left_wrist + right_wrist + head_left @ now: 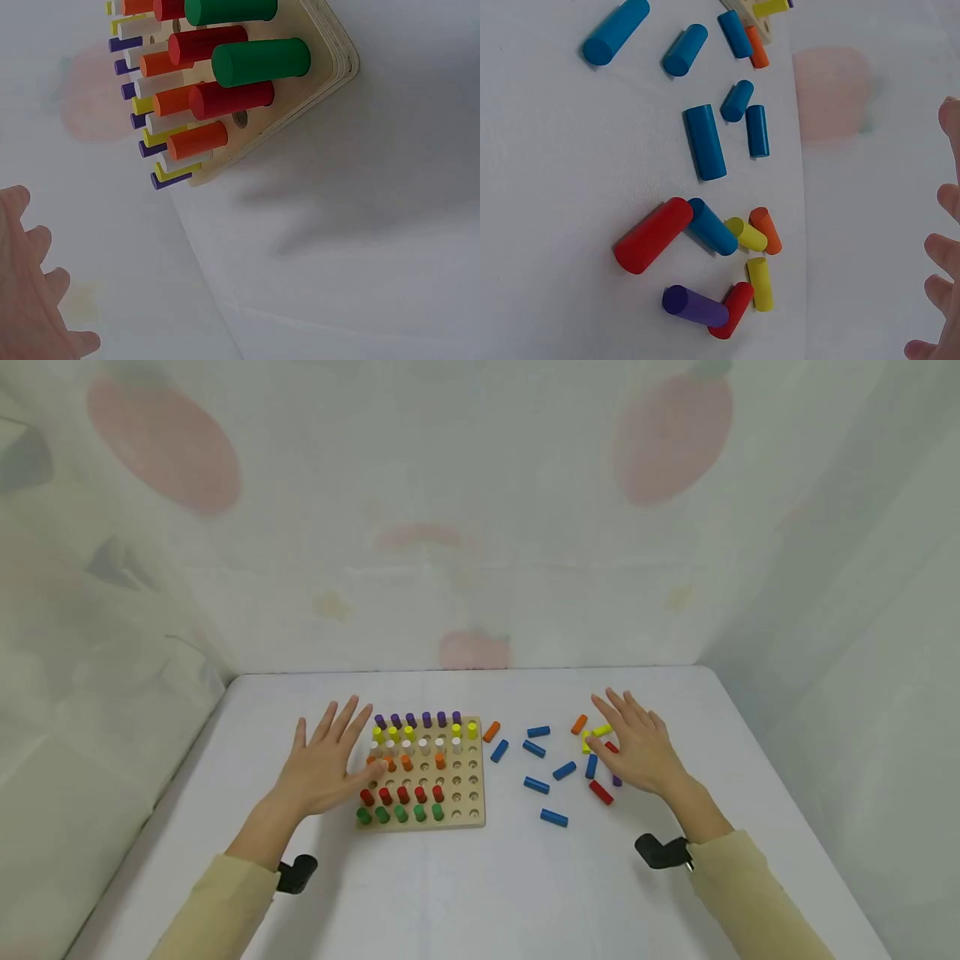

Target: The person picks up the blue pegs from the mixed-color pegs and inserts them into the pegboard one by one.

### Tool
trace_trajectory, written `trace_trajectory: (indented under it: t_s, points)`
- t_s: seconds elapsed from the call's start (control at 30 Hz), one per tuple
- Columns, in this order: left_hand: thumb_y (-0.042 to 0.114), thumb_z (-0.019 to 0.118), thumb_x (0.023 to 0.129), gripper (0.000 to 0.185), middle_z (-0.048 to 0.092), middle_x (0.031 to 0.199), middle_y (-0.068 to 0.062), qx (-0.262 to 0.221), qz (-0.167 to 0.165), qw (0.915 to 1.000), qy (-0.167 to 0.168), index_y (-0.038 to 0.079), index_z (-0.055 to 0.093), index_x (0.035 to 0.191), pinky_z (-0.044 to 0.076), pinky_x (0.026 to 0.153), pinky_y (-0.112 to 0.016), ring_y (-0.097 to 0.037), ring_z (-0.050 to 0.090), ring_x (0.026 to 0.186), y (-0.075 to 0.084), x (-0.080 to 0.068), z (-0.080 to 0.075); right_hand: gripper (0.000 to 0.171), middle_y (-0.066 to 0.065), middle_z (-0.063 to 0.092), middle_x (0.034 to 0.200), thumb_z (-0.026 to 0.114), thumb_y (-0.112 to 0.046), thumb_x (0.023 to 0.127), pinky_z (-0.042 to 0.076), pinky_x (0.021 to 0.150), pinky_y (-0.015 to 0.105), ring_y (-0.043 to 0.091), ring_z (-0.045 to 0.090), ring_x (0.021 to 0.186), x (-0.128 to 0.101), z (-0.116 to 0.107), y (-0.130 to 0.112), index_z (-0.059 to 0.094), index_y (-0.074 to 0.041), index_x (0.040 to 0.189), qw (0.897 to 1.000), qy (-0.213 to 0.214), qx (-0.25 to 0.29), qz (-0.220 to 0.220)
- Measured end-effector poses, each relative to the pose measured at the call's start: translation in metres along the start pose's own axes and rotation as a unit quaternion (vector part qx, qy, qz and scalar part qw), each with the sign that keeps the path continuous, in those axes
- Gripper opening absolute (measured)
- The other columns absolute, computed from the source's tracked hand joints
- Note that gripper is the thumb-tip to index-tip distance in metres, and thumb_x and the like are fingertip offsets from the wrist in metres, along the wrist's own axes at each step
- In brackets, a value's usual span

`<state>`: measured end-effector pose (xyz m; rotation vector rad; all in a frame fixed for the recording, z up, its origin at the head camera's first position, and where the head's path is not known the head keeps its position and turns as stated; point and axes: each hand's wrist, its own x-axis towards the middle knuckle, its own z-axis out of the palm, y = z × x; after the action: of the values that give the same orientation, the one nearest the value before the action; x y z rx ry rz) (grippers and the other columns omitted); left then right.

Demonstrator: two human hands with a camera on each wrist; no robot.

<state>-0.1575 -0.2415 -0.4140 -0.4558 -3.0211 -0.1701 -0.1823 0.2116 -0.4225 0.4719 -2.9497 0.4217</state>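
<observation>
A wooden pegboard [477, 814] lies on the white table, with rows of purple, yellow, white, orange, red and green pegs standing in its holes. My left hand [322, 772] hovers at the board's left side, fingers spread and holding nothing. Its thumb overlaps an orange peg in the head view; whether it touches cannot be told. Over the loose pegs on the right, my right hand [637, 750] is held with fingers extended and nothing gripped. Near it lie a red peg [654, 235], a purple peg [697, 306] and a yellow peg [760, 285].
Several blue pegs [553, 817] lie scattered between the board and my right hand. A loose orange peg [491, 732] rests just right of the board. Behind the table's far edge hangs a pale printed curtain [555, 610].
</observation>
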Motion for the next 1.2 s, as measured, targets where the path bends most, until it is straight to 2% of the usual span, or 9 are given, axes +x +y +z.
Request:
trace_trajectory:
  t_s: [0.2, 0.33, 0.53, 0.67, 0.83, 1.0, 1.2]
  points:
    - [0.064, 0.046, 0.084, 0.087, 0.008, 0.156, -0.009, -0.045, -0.012, 0.9988, 0.012, 0.021, 0.009, 0.15, 0.003, 0.105, -0.067, -0.036, 0.007, 0.141, -0.006, -0.003, 0.001, 0.066, 0.016, 0.028, 0.149, 0.056, -0.038, 0.087, 0.02, 0.101, 0.067, 0.039, 0.02, 0.137, -0.002, 0.004, 0.0, 0.033, -0.013, 0.143, 0.999, 0.016, 0.032, 0.005]
    - [0.061, 0.048, 0.085, 0.085, 0.008, 0.155, -0.01, -0.064, -0.007, 0.9975, 0.028, 0.02, 0.011, 0.15, 0.003, 0.104, -0.068, -0.037, 0.005, 0.141, -0.009, -0.006, 0.005, 0.063, 0.016, 0.032, 0.147, 0.056, -0.035, 0.089, 0.022, 0.1, 0.068, 0.04, 0.024, 0.135, -0.004, 0.009, 0.0, 0.033, -0.012, 0.143, 0.998, 0.031, 0.053, 0.011]
    - [0.058, 0.053, 0.084, 0.086, 0.01, 0.155, -0.011, -0.067, 0.001, 0.9963, 0.055, 0.017, 0.015, 0.149, 0.003, 0.105, -0.066, -0.035, 0.002, 0.142, -0.015, -0.012, 0.016, 0.058, 0.017, 0.04, 0.142, 0.056, -0.028, 0.09, 0.025, 0.097, 0.069, 0.041, 0.033, 0.13, -0.011, 0.019, 0.001, 0.035, -0.011, 0.141, 0.994, 0.059, 0.092, 0.007]
    - [0.055, 0.057, 0.082, 0.088, 0.011, 0.155, -0.011, -0.066, -0.003, 0.9958, 0.063, 0.015, 0.015, 0.149, 0.002, 0.106, -0.065, -0.032, -0.001, 0.142, -0.018, -0.016, 0.025, 0.055, 0.018, 0.045, 0.136, 0.055, -0.023, 0.091, 0.031, 0.096, 0.065, 0.039, 0.04, 0.124, -0.016, 0.025, 0.001, 0.037, -0.008, 0.14, 0.989, 0.08, 0.128, 0.001]
    - [0.052, 0.06, 0.081, 0.089, 0.014, 0.154, -0.012, -0.069, -0.01, 0.9959, 0.058, 0.014, 0.016, 0.149, 0.003, 0.105, -0.066, -0.035, 0.005, 0.141, -0.021, -0.024, 0.034, 0.053, 0.017, 0.049, 0.133, 0.056, -0.021, 0.091, 0.037, 0.097, 0.056, 0.036, 0.044, 0.121, -0.022, 0.031, -0.001, 0.039, -0.007, 0.139, 0.982, 0.088, 0.166, -0.002]
    - [0.058, 0.058, 0.081, 0.09, 0.015, 0.154, -0.013, -0.078, -0.015, 0.996, 0.042, 0.015, 0.016, 0.149, 0.002, 0.104, -0.067, -0.038, 0.011, 0.14, -0.025, -0.034, 0.044, 0.056, 0.016, 0.052, 0.129, 0.059, -0.021, 0.089, 0.041, 0.095, 0.052, 0.033, 0.049, 0.114, -0.027, 0.041, -0.003, 0.039, -0.01, 0.14, 0.983, 0.079, 0.166, 0.007]
    - [0.059, 0.056, 0.081, 0.091, 0.013, 0.154, -0.012, -0.082, -0.013, 0.996, 0.032, 0.014, 0.017, 0.149, 0.005, 0.104, -0.068, -0.038, 0.01, 0.14, -0.028, -0.041, 0.051, 0.055, 0.014, 0.051, 0.131, 0.061, -0.022, 0.088, 0.038, 0.098, 0.052, 0.032, 0.046, 0.12, -0.034, 0.053, -0.004, 0.041, -0.009, 0.138, 0.982, 0.067, 0.178, 0.018]
